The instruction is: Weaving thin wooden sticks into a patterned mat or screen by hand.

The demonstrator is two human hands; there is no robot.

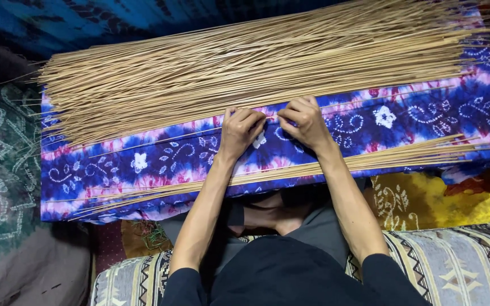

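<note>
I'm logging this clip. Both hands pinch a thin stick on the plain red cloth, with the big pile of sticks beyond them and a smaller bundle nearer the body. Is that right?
Not quite. The cloth is blue and purple with white flower patterns, not plain red, as the head view shows. The left hand and right hand do pinch a thin stick, between the big pile and the smaller bundle.

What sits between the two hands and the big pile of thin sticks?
Nothing visible. Both the left hand and the right hand rest on the blue patterned cloth, fingertips pinching a stick at the near edge of the big pile of sticks.

Even overhead light, sharp centre, dim shadowed corners, no glare
</note>
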